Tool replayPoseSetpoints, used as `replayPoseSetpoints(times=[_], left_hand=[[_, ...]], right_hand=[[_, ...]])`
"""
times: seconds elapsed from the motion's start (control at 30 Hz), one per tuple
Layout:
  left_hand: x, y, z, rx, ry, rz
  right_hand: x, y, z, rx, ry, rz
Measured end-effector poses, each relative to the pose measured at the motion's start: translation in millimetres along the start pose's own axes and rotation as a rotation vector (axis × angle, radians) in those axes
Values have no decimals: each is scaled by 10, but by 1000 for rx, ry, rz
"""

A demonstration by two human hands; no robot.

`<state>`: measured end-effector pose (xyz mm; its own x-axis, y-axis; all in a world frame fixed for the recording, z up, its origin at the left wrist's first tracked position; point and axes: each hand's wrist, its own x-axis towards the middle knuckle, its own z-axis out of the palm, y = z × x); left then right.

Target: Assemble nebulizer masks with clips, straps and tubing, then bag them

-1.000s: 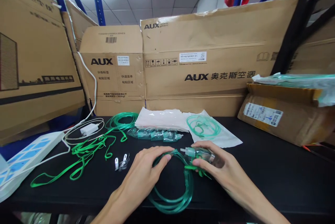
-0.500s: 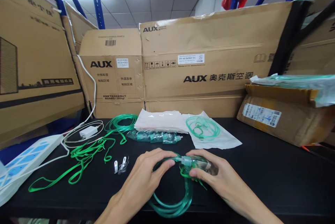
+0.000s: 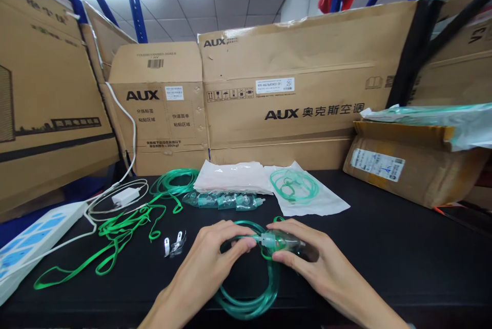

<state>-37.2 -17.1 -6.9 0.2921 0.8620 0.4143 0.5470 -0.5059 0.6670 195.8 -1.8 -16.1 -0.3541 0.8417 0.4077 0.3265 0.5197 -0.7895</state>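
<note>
Between thumb and fingers, my left hand [image 3: 221,252] pinches the end of a green oxygen tube [image 3: 246,313], whose coil hangs down over the front of the black table. My right hand [image 3: 307,252] is closed around a clear oxygen mask [image 3: 286,243]. The tube's end meets the mask's pale connector [image 3: 269,240]; whether it is fully seated I cannot tell. A green elastic strap shows around the mask. Part of the mask is hidden behind my right fingers.
Behind my hands lie several masks [image 3: 226,201], a stack of white pouches [image 3: 232,178] and a pouch with coiled tubing [image 3: 294,185]. Green straps [image 3: 123,226], metal clips [image 3: 175,244] and a power strip [image 3: 42,242] are on the left. An open carton [image 3: 403,165] stands at right.
The view has shifted slightly to the right. Both hands keep their holds on the tube and the mask, and the mask has turned a little.
</note>
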Motion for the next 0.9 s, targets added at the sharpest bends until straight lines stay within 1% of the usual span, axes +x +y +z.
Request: replayPoseSetpoints(times=[0.1,0.27,0.5,0.63,0.9], left_hand=[[-9,6,2,0,10,-1],[-8,5,3,-22,5,10],[-22,29,8,-35,-35,14],[-33,38,18,-41,-25,22],[-42,17,75,-74,26,90]], right_hand=[[-11,-13,8,-52,1,-18],[-11,-9,30,-101,19,3],[3,35,2,-62,-2,-125],[3,31,-3,-59,-31,-165],[16,-26,-3,-35,-17,-141]])
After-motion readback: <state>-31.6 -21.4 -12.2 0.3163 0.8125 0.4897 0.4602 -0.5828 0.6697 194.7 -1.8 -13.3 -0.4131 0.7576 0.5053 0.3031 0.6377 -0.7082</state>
